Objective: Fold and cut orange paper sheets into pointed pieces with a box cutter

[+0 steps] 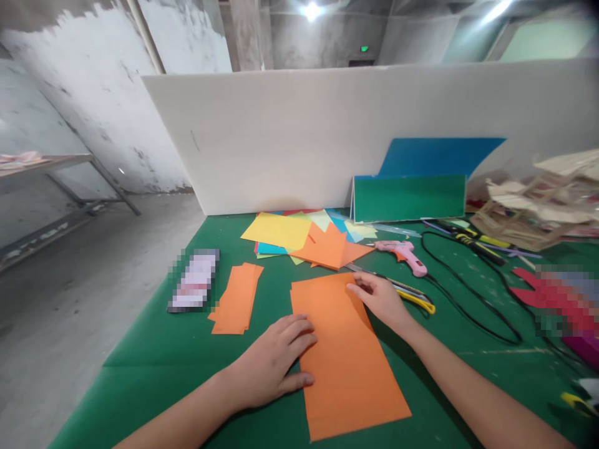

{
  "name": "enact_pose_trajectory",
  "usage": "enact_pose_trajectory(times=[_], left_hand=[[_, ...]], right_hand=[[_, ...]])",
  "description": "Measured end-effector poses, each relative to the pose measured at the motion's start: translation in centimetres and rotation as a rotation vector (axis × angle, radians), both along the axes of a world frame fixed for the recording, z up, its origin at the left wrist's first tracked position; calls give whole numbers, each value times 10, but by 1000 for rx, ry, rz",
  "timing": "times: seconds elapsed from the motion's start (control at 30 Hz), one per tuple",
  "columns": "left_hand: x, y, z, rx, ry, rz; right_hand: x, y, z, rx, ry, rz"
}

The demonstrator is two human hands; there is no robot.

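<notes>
A long sheet of orange paper (pixel 344 362) lies on the green table in front of me. My left hand (pixel 276 355) rests at its left edge, fingers spread and fingertips on the paper. At the paper's upper right corner, my right hand (pixel 379 299) has its thumb and fingers closed on the edge. Left of the sheet are some smaller cut orange strips (pixel 238 299), stacked unevenly. Behind it is a loose heap of coloured paper, with a yellow sheet (pixel 276 229) and orange pieces (pixel 327 246) on top.
A blurred-out phone (pixel 195 280) lies at left. Right of my hands are a yellow utility knife (pixel 423 302), a pink glue gun (pixel 405 255) and its black cord (pixel 468 333). A white board (pixel 281 137), a green folded card (pixel 412 198) and a wooden model (pixel 524 212) stand behind.
</notes>
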State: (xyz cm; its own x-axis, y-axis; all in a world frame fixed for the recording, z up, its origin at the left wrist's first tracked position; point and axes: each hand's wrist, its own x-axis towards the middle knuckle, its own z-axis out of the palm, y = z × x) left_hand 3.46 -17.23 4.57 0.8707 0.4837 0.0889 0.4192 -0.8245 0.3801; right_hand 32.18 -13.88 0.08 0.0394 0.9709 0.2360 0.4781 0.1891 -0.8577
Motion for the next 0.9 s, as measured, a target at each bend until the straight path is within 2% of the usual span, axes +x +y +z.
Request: enact_pose_trajectory(times=[0.17, 0.27, 0.43, 0.57, 0.63, 0.8, 0.9], left_hand=[[-1, 0, 0, 10, 2, -17], [-2, -1, -1, -6, 13, -33], [0, -4, -6, -14, -5, -10], [2, -5, -8, 73, -77, 80], [3, -2, -9, 100, -115, 129], [2, 3, -10, 45, -143, 112], [-2, 4, -12, 6, -156, 170]], right_hand=[[-2, -1, 8, 61, -102, -100], [-10, -5, 16, 198, -257, -82], [-30, -22, 22, 423, -414, 123], [-40, -34, 20, 481, -507, 426], [-43, -38, 18, 507, -538, 528], [-50, -40, 16, 530, -597, 582], [-55, -40, 17, 554, -633, 599]])
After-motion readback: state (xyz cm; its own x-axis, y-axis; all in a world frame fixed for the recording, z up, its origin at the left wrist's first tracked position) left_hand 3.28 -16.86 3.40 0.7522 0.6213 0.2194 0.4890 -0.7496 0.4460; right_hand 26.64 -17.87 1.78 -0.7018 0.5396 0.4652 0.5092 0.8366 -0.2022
